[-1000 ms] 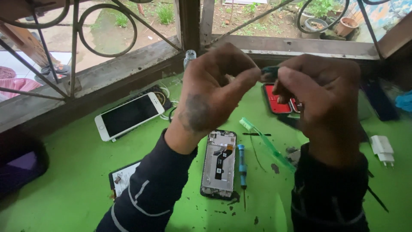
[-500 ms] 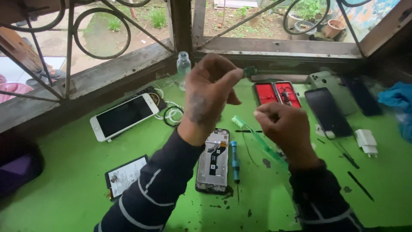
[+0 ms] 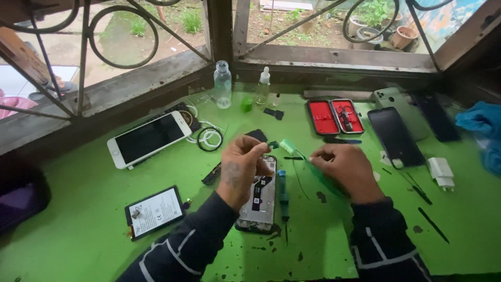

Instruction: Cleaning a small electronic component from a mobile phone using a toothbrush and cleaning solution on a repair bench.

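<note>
Head view: opened phone (image 3: 257, 201) lies flat on the green table (image 3: 78, 224), back off, dark board and silver frame showing. Left hand (image 3: 241, 167) above it, fingers pinched on a small dark part (image 3: 273, 144). Right hand (image 3: 344, 169) closed on a translucent green strip (image 3: 296, 154), thin and flexible. Blue screwdriver (image 3: 282, 190) just beside the phone. White phone (image 3: 148, 138) glossy, well apart at left. Red case (image 3: 334, 116) open.
</note>
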